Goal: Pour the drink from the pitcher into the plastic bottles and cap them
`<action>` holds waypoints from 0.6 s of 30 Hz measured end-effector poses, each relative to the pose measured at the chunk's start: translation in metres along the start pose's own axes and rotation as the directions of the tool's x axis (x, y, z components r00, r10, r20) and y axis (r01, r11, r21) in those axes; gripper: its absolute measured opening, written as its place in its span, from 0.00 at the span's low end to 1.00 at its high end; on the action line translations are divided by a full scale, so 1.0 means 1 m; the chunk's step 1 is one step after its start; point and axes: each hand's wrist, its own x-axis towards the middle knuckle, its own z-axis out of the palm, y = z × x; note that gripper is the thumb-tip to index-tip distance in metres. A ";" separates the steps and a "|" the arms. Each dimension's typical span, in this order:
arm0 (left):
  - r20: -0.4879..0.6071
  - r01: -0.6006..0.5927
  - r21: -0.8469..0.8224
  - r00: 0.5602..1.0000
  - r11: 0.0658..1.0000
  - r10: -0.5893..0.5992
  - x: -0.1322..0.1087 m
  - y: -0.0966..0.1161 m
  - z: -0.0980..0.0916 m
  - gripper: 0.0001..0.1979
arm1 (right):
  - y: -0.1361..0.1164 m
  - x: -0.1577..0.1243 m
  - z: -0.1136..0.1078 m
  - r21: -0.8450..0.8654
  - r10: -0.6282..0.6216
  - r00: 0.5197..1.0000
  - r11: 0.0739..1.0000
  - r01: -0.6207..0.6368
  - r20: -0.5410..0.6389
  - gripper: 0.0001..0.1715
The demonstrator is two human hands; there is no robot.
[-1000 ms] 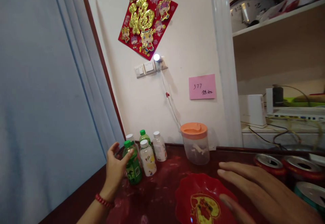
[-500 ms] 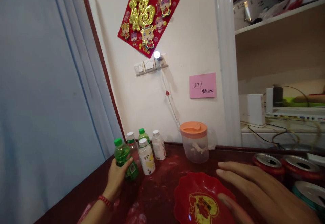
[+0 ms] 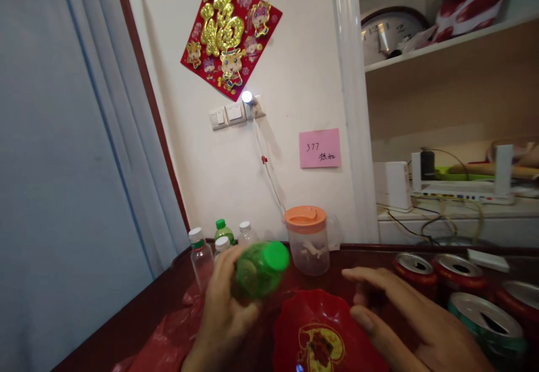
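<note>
A bright green plastic bottle with a round green screw cap (image 3: 255, 271) is held in the air above the table, tilted so its cap points right and toward the viewer; it is slightly blurred. The person's left hand (image 3: 229, 304) is wrapped around it, thumb underneath. Just right of and below the bottle sits a shiny red dish with a scalloped rim (image 3: 295, 310), a yellow heart-shaped design at its centre. Over the dish's right side is the person's right hand (image 3: 412, 321), thumb and fingers spread wide; whether it touches the rim, I cannot tell.

Behind the left hand stand a clear bottle with a white cap and green band (image 3: 202, 262), a second green-capped green bottle (image 3: 224, 231) and two white-capped bottles, partly hidden. Crumpled red translucent plastic (image 3: 166, 335) lies nearer the viewer on the dark red glossy tabletop (image 3: 113, 332). Beyond the dish is a clear plastic jug with an orange lid (image 3: 309, 251). Right of the right hand are red drink cans (image 3: 415, 276) and a teal drink can (image 3: 484, 321). A pink handwritten card (image 3: 319, 148) hangs on the white wall (image 3: 210, 175).
</note>
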 end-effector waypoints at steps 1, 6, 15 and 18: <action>0.054 -0.097 0.030 0.994 0.995 0.095 -0.004 0.002 0.007 0.28 | 0.000 0.000 -0.001 0.043 0.041 0.999 0.998 -0.042 0.027 0.12; 0.150 -0.337 0.164 0.937 0.927 0.315 -0.017 -0.006 0.025 0.35 | -0.003 0.000 0.001 0.227 0.186 0.967 0.948 -0.223 0.173 0.13; 0.261 -0.491 0.347 0.869 0.799 0.421 -0.018 -0.019 0.023 0.33 | 0.001 -0.009 0.022 0.293 0.261 0.931 0.897 -0.331 0.254 0.05; 0.293 -0.461 0.333 0.880 0.822 0.375 -0.017 -0.016 0.023 0.33 | 0.003 -0.007 0.019 0.323 0.091 0.969 0.932 -0.164 0.231 0.13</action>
